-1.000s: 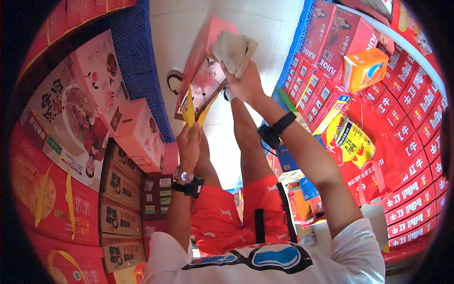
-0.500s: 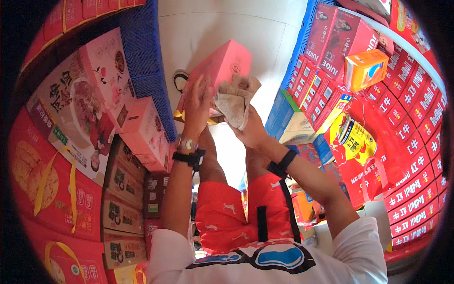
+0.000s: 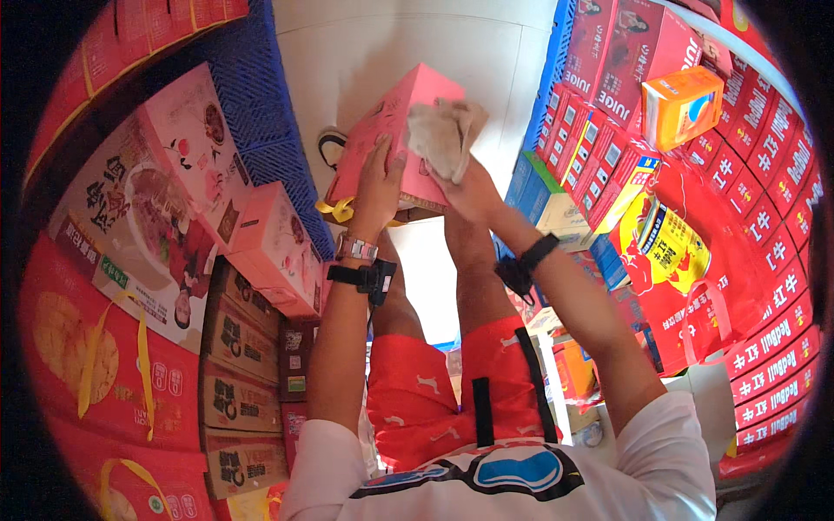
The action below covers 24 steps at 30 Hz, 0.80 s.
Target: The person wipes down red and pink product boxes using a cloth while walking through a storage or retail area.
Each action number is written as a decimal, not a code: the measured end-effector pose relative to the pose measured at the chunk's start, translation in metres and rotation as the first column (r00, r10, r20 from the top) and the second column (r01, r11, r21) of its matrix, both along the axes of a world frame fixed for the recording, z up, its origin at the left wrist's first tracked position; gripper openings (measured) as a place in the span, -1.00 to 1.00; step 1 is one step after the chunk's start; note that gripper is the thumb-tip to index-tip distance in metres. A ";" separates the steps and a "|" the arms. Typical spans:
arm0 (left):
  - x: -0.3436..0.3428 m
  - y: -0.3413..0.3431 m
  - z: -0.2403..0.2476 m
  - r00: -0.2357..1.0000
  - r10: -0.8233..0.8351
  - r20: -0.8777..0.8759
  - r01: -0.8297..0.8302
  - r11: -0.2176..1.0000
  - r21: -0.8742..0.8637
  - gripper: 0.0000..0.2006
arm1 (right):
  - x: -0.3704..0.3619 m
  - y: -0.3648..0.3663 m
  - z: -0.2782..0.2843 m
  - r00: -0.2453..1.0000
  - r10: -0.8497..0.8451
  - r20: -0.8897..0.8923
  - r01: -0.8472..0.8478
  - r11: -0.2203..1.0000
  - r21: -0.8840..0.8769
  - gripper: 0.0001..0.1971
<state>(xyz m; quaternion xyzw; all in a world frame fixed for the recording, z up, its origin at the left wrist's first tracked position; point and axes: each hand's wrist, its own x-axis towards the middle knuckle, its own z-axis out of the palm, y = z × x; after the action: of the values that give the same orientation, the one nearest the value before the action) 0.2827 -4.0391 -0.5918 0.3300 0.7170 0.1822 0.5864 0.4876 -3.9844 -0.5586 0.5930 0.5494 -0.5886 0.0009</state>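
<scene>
A pink gift box (image 3: 375,130) is held up in front of me, tilted, with a yellow ribbon (image 3: 336,209) at its lower left corner. My left hand (image 3: 380,184) grips the box by its near left side. Against the box's right face lies a crumpled beige cloth (image 3: 445,139), and my right hand (image 3: 469,191) is closed on it. The cloth covers part of that face and most of my right fingers. Both wrists wear dark straps.
Stacked cartons and a pink box (image 3: 274,247) stand at the left, beside a blue plastic crate (image 3: 252,104). At the right are red drink cartons (image 3: 756,156), an orange box (image 3: 685,108) and a red bag (image 3: 695,295). Pale floor (image 3: 365,43) lies ahead between them.
My right hand and the cloth have moved up along the box's right face. The box has shifted slightly, and my left hand has slid a little lower and to the right.
</scene>
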 end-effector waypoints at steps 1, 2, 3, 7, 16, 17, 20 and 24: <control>0.003 0.007 0.007 1.000 -0.021 -0.012 0.020 0.998 -0.056 -0.37 | 0.003 0.006 -0.020 0.999 0.002 0.038 -0.003 1.000 0.023 -0.42; 0.010 0.016 0.011 0.999 -0.043 -0.018 0.041 0.994 -0.104 -0.36 | 0.012 0.017 -0.045 0.998 0.054 0.020 -0.056 0.991 0.122 -0.43; 0.017 0.024 0.010 0.999 -0.048 -0.006 0.047 0.994 -0.102 -0.36 | 0.022 0.030 -0.069 0.994 0.110 0.006 -0.108 0.969 0.222 -0.43; 0.026 0.030 0.002 0.999 -0.042 -0.017 0.041 0.997 -0.058 -0.38 | 0.027 0.088 -0.129 0.999 0.027 0.033 -0.027 1.000 0.007 -0.41; -0.001 0.007 0.009 0.988 -0.120 -0.092 0.118 0.993 -0.024 -0.43 | 0.017 -0.034 0.026 0.963 -0.043 -0.264 0.008 0.991 -0.132 0.05; 0.002 0.005 0.011 0.988 -0.122 -0.090 0.120 0.992 -0.026 -0.43 | 0.014 -0.036 0.048 0.956 -0.133 -0.263 0.093 0.983 -0.158 -0.12; 0.000 0.002 0.011 0.988 -0.108 -0.110 0.111 0.994 0.019 -0.43 | 0.021 -0.035 0.038 0.984 -0.060 -0.169 0.032 0.986 -0.164 -0.16; 0.041 0.029 0.013 0.983 -0.161 -0.087 0.160 0.987 -0.015 -0.42 | 0.065 0.022 -0.088 0.997 -0.043 -0.060 0.046 0.998 0.052 0.02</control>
<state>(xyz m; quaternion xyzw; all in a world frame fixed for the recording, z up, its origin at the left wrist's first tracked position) 0.3238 -4.0098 -0.5791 0.3921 0.7137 0.1167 0.5685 0.5525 -3.9625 -0.6467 0.5875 0.5513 -0.5908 -0.0440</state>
